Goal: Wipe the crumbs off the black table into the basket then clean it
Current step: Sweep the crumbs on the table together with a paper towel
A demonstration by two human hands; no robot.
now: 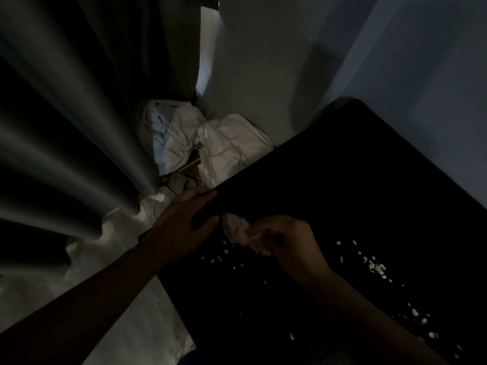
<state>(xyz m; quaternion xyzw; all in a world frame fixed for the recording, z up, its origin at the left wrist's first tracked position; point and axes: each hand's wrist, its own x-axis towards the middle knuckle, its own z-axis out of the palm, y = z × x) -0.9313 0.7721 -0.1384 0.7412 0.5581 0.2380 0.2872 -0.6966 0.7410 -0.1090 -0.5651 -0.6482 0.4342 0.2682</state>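
Scattering across the near right of the black table (pixel 342 180), pale crumbs (pixel 419 318) lie loose on the dark top. A denser clump sits further in and a thinner sprinkle lies just near of the hands. The right hand (pixel 287 243) reaches in from the near right over the tabletop, its fingers curled tight round a crumpled pale cloth (pixel 237 231). The cloth hangs just above the nearest sprinkle, close to the table's left edge.

The left hand (pixel 181 227) comes in from the near left at that same edge. Its fingers are hooked over and its thumb is set against a dark shape (pixel 204 209). This shape merges with the table in the dim light, so it cannot be told whether it is the basket or the table's own rim. The two hands are near each other, with the cloth between them.

Left of the table edge, a strip of pale floor (pixel 147 312) runs from near to far. Beyond the left hand, light fabric (pixel 147 204) is bunched on the floor. Further off, white bags (pixel 184 133) with trailing strings are heaped in the corner, their contents hidden. A heavy folded curtain (pixel 66 127) fills the left side. A plain wall (pixel 263 61) rises behind the bags and along the table's far and right sides. The room is very dim.
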